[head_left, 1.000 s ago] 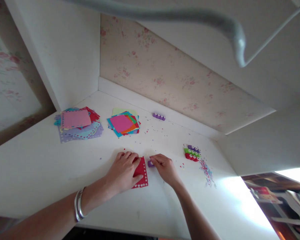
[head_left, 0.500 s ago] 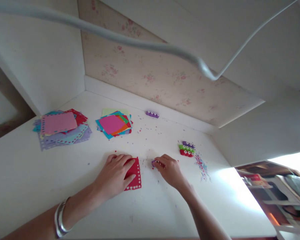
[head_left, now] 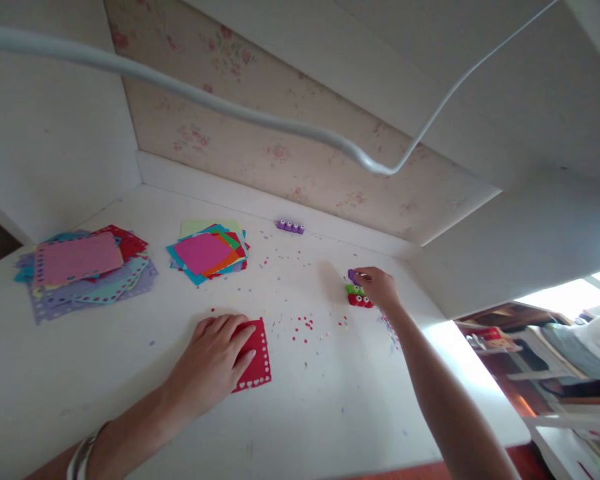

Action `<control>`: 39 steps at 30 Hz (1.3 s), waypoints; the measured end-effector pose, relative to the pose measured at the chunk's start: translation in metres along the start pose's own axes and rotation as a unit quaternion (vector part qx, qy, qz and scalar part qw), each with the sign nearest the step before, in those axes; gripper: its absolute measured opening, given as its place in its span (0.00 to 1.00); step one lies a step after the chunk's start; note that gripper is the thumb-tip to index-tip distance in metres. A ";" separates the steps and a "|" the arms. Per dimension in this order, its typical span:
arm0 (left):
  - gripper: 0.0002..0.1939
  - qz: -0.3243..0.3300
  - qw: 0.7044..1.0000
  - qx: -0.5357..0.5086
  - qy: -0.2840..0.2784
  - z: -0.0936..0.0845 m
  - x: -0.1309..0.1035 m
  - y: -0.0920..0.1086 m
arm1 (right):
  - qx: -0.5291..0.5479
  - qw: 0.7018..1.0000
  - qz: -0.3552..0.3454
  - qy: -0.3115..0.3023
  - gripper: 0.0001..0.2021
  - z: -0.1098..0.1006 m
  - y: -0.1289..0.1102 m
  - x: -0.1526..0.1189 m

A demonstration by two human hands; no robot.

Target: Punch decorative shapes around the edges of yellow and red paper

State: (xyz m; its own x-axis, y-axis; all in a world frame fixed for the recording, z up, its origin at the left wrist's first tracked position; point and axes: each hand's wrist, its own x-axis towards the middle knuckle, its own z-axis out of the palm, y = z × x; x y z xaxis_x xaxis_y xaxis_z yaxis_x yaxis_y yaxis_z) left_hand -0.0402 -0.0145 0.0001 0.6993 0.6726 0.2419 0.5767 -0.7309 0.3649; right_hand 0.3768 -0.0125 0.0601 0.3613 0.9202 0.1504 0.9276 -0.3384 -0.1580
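My left hand (head_left: 220, 350) lies with its fingers stretched over a red sheet of paper (head_left: 253, 368), pressing it against the table. Small heart and flower shapes are punched along the sheet's right and lower edges. Farther right, my right hand (head_left: 381, 287) has its fingers closed on a small purple craft punch (head_left: 353, 275) at the back of a group of punches. Beside it sit green punches (head_left: 351, 289) and red punches (head_left: 360, 301) with white round tops. The hand partly hides this group.
Punched sheets (head_left: 80, 260) are piled at the left, next to a stack of coloured paper (head_left: 205, 253). A purple punch row (head_left: 291, 227) stands by the back wall. Red paper bits (head_left: 305, 325) are scattered on the white table (head_left: 300, 413). A pale cable (head_left: 280, 120) crosses overhead.
My right hand has moved away from beside the red sheet, right and back to the punch group. Red bits show where it was. My left hand still rests on the sheet; the view has shifted.
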 end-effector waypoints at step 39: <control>0.08 -0.096 0.986 -0.126 -0.053 -0.018 0.011 -0.012 | 0.085 0.992 -0.087 -0.035 0.10 0.085 -0.117 0.133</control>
State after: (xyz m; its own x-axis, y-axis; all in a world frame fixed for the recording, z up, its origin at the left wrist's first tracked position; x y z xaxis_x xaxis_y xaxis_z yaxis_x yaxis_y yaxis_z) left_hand -0.0468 0.0034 0.0147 0.6353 0.7703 0.0551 0.5896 -0.5298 0.6096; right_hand 0.3085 0.1660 0.0159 0.1838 0.9754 0.1219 0.9440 -0.1406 -0.2984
